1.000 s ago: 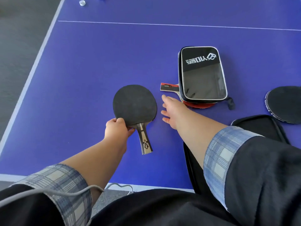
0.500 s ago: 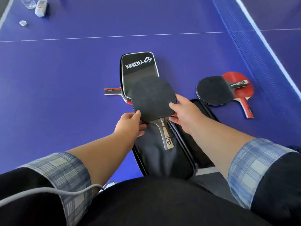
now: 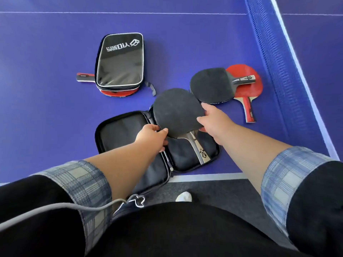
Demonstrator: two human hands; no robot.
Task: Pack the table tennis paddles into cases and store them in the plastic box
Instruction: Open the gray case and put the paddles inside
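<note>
A black-faced paddle (image 3: 177, 111) hangs over the right half of an open black case (image 3: 120, 132) that lies at the table's near edge. My left hand (image 3: 151, 136) pinches the blade's lower left rim. My right hand (image 3: 213, 120) grips its right rim. The paddle's handle points toward me over the case lining. A second black case (image 3: 120, 60), zipped shut, lies farther back on top of a red paddle (image 3: 84, 77) whose handle sticks out left. Two more paddles, one black-faced (image 3: 210, 86) on one red-faced (image 3: 249, 84), lie at the right.
The blue table (image 3: 46, 80) has a white edge line (image 3: 204, 176) near me. The blue net (image 3: 278, 62) runs along the right side. Grey floor and a white shoe (image 3: 183, 197) show below the table edge. No plastic box is in view.
The paddle was carried from the bare table at the left over to the open case, and my right hand joined the left on its blade. My view swung right.
</note>
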